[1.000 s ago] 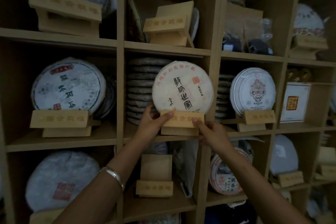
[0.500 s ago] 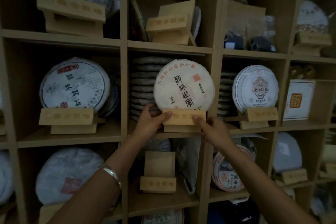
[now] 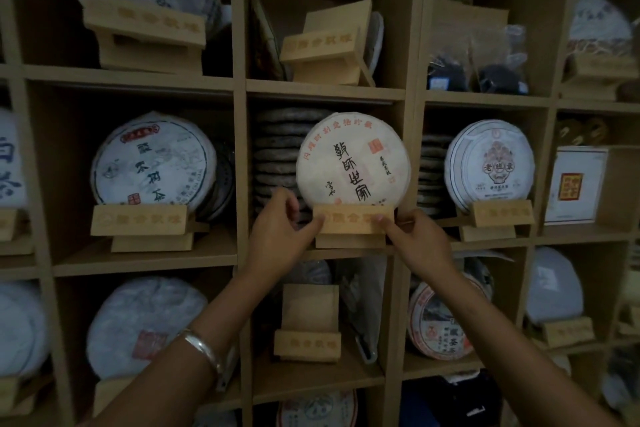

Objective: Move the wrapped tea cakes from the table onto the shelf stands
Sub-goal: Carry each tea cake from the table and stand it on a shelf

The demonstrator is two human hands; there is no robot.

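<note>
Wrapped tea cake [image 3: 353, 165], white paper with black and red characters, stands upright on a wooden stand [image 3: 353, 224] in the middle compartment of the wooden shelf [image 3: 325, 89], in front of a stack of dark unwrapped cakes [image 3: 277, 163]. Left hand [image 3: 282, 236] pinches the stand's left end, thumb on its front face; right hand [image 3: 417, 241] pinches the right end, thumb likewise in front. An empty stand [image 3: 308, 326] sits one compartment below; a silver bangle [image 3: 204, 350] rings the left wrist.
</note>
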